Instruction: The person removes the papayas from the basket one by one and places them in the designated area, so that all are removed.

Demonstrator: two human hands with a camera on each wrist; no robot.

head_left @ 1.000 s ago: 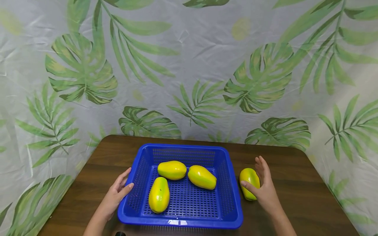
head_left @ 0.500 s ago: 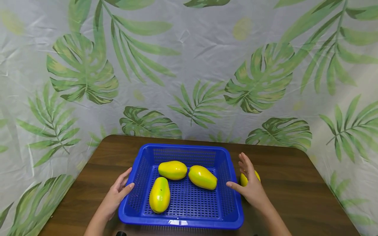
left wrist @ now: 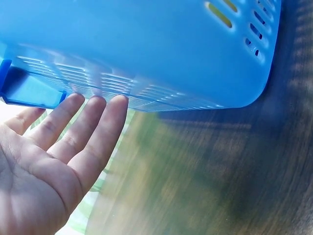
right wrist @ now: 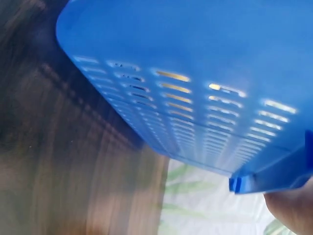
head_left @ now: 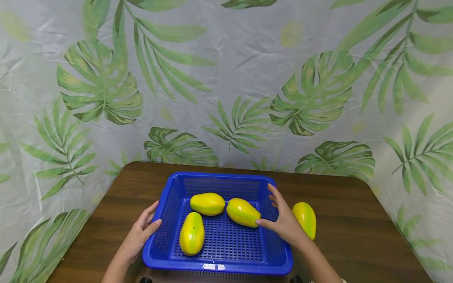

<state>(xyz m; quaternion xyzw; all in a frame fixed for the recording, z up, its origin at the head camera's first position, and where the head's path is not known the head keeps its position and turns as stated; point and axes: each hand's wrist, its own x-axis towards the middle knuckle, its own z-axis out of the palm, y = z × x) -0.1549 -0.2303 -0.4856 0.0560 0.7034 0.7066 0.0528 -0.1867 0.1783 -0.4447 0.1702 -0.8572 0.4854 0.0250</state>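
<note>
A blue plastic basket (head_left: 212,266) stands on the table with three yellow-green papayas inside: one at the back (head_left: 207,204), another to the right (head_left: 240,210), and a third at front left (head_left: 192,234). A fourth papaya (head_left: 307,218) lies on the table, right of the basket. My left hand (head_left: 139,231) is at the basket's left rim; in the left wrist view its straight fingers (left wrist: 93,142) reach the slotted outer wall. My right hand (head_left: 286,222) hangs over the right rim, fingers spread, thumb at the right papaya's end. Whether the thumb touches it, I cannot tell.
The dark wooden table (head_left: 357,220) extends on both sides of the basket. Behind it hangs a leaf-patterned cloth (head_left: 244,78). Small black objects (head_left: 296,279) show at the bottom edge of the head view.
My right hand has left the papaya on the table and moved left over the basket's right rim. That papaya has turned slightly. The left hand stays put.
</note>
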